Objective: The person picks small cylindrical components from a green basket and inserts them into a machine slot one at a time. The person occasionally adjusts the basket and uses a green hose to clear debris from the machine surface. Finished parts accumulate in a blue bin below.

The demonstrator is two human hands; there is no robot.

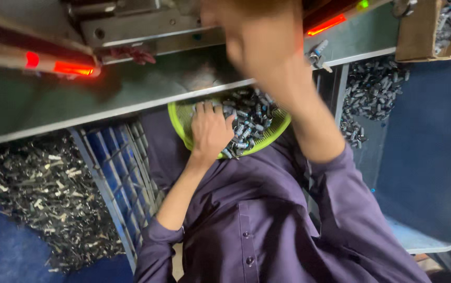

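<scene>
The left hand (pixel 211 131) rests palm-down, fingers spread and unclenched, on small metal parts (pixel 251 118) in the lap-held green basket (pixel 181 123), parts lying just rightward; the blurred right hand (pixel 259 39), grip indiscernible, is raised at the machine (pixel 131 26).

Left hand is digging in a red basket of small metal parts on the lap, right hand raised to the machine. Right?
Not quite: the basket is yellow-green, not red. The head view shows the left hand resting in it among the small metal parts, on the lap, while the right hand is raised, blurred, toward the machine.
</scene>
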